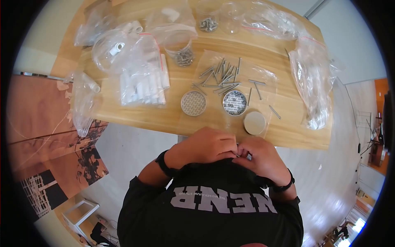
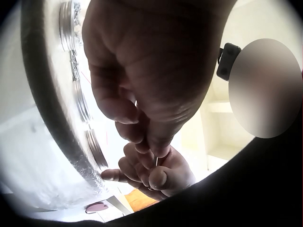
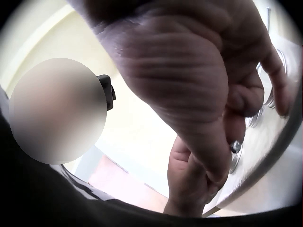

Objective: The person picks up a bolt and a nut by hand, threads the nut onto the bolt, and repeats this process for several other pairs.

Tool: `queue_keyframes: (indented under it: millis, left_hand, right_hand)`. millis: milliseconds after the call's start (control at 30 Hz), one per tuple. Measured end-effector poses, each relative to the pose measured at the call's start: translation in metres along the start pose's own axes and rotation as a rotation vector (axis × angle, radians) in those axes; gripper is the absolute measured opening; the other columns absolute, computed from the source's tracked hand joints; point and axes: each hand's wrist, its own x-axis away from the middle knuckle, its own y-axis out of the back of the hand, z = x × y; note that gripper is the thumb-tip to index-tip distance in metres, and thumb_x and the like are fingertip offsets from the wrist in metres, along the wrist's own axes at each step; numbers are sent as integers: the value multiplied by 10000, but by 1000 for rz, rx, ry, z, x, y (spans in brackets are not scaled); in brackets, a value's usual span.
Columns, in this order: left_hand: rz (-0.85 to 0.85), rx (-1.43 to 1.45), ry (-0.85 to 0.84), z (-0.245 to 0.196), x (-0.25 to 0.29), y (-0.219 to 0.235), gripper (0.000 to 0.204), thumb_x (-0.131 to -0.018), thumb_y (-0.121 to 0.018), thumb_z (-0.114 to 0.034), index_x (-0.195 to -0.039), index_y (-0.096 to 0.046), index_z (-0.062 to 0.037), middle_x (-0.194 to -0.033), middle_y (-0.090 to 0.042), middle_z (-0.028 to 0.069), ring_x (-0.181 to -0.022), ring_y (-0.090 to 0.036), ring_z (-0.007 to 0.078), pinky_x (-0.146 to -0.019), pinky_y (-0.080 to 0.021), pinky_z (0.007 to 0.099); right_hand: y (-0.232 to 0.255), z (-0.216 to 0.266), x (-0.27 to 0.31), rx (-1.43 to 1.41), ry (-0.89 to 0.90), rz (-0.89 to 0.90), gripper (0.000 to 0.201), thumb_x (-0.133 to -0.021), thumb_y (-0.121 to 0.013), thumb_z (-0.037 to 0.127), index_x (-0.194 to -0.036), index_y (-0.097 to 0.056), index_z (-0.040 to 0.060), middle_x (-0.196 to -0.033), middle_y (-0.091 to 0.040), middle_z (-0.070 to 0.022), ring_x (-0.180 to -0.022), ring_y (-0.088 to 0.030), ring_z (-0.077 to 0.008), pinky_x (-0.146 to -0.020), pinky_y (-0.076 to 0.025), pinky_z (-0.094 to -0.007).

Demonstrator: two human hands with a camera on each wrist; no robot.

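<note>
At the table's front edge, my left hand (image 1: 210,144) and right hand (image 1: 259,155) meet fingertip to fingertip, with curled fingers. The left wrist view has a thin metal piece (image 2: 156,161) pinched between the thumbs and fingers of the left hand (image 2: 151,61) and right hand (image 2: 170,175). A small shiny metal end (image 3: 236,147) shows by the fingertips in the right wrist view, beside the right hand (image 3: 189,71); the left hand (image 3: 187,182) is below. Fingers hide most of the piece, so its exact shape is unclear.
Loose screws (image 1: 224,76) lie on a plastic bag behind a round tin of small nuts (image 1: 235,103), another open tin (image 1: 193,103) and a closed-looking tin (image 1: 254,123). White tubes (image 1: 144,86) are bagged at left. Cups of metal parts (image 1: 181,53) and a clear bag (image 1: 314,78) stand around.
</note>
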Motion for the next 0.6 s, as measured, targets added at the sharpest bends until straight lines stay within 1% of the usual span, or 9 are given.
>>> queue_keyframes:
  millis: [67, 167, 233, 267, 333, 367, 433, 567, 600]
  left_hand:
    - [-3, -1, 1, 1, 0, 1, 128, -819, -731, -211, -847, -642, -124, -825, -612, 17, -727, -615, 246, -592, -480, 357]
    - [-4, 16, 10, 1, 0, 2, 127, -814, -737, -200, -848, -642, -123, -826, -615, 17, -731, -618, 242, -595, -482, 355]
    - [4, 12, 14, 2, 0, 3, 127, -811, -741, -197, -855, -646, -125, -824, -617, 15, -736, -621, 239, -597, -483, 353]
    - [3, 13, 16, 1, 0, 3, 127, -811, -741, -197, -855, -646, -125, -824, -617, 15, -736, -621, 239, -597, -483, 353]
    - [-3, 23, 25, -1, 0, 4, 127, -812, -742, -205, -860, -654, -128, -825, -618, 15, -741, -624, 237, -603, -486, 353]
    - [-4, 24, 25, 0, 0, 4, 127, -812, -742, -205, -860, -654, -128, -825, -618, 15, -741, -624, 237, -603, -486, 353]
    - [11, 7, 16, 0, 0, 4, 130, -814, -739, -219, -862, -659, -129, -827, -619, 15, -746, -626, 241, -606, -488, 351]
    - [12, 24, 2, 1, 0, 1, 131, -817, -735, -227, -854, -660, -127, -826, -619, 17, -749, -627, 245, -608, -490, 351]
    - [15, 32, 4, 1, 1, 0, 129, -816, -735, -227, -850, -660, -127, -827, -619, 18, -749, -628, 247, -607, -491, 352]
  right_hand:
    - [-2, 1, 0, -3, 7, -13, 196, -745, -768, 121, -838, -602, 76, -769, -622, -74, -752, -603, -301, -628, -454, -400]
    - [-4, 0, 1, 14, -4, -57, 174, -784, -746, 139, -897, -627, 82, -826, -640, -82, -795, -611, -314, -658, -467, -414]
    - [-3, -4, 2, -12, 68, -18, 146, -841, -693, 155, -963, -654, 86, -863, -652, -87, -822, -616, -331, -687, -482, -425]
    - [-3, -5, 3, -12, 68, -16, 146, -841, -693, 155, -963, -654, 86, -863, -652, -87, -822, -616, -331, -687, -482, -425]
    - [0, -8, 5, -14, 33, 94, 174, -869, -652, 166, -1022, -665, 84, -875, -663, -91, -837, -621, -343, -704, -492, -431]
    - [-2, -10, 5, -13, 33, 95, 174, -869, -652, 166, -1022, -665, 84, -875, -663, -91, -837, -621, -343, -704, -492, -431]
    - [-6, -15, 7, -37, 74, 30, 177, -862, -654, 167, -1022, -667, 92, -829, -662, -92, -793, -624, -344, -672, -492, -424]
    - [0, -10, 7, 16, 41, 81, 177, -832, -679, 178, -992, -674, 103, -783, -655, -95, -745, -623, -344, -632, -482, -423]
    - [-1, -9, 7, 35, 47, 79, 157, -816, -695, 174, -957, -673, 107, -761, -645, -97, -727, -617, -343, -618, -476, -422]
